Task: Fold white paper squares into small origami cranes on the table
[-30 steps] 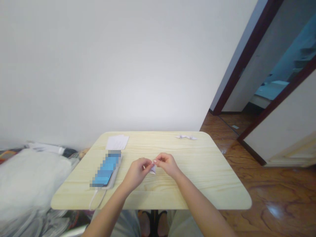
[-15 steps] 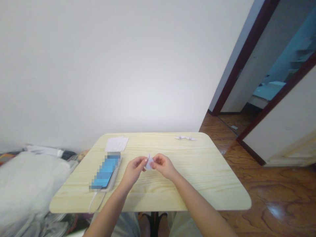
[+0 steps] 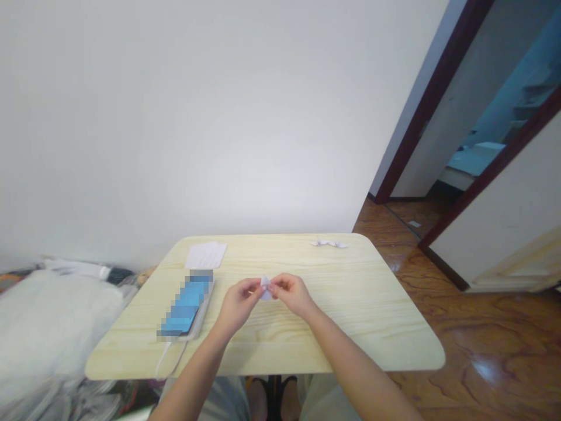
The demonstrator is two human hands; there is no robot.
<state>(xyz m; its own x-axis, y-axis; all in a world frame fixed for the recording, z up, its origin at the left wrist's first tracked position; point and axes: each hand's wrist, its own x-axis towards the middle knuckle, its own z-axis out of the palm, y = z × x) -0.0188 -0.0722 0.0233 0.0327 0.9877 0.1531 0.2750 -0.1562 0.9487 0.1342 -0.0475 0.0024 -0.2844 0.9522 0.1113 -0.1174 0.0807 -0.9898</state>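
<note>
A small folded piece of white paper is pinched between the fingertips of my left hand and my right hand. Both hands hover over the middle of a pale wooden table, and my fingers hide part of the paper. A phone with a pixelated screen lies left of my left hand. Beyond it is a small stack of white paper sheets. Folded white paper figures sit near the far edge, well beyond my right hand.
A white cable runs from the phone over the table's near edge. Pale bedding is heaped at the left, and a white wall stands behind the table. A polished wooden floor and doorway lie to the right.
The folded paper has shifted upward and turned between my fingertips. My right hand has moved slightly left, bringing my hands closer together.
</note>
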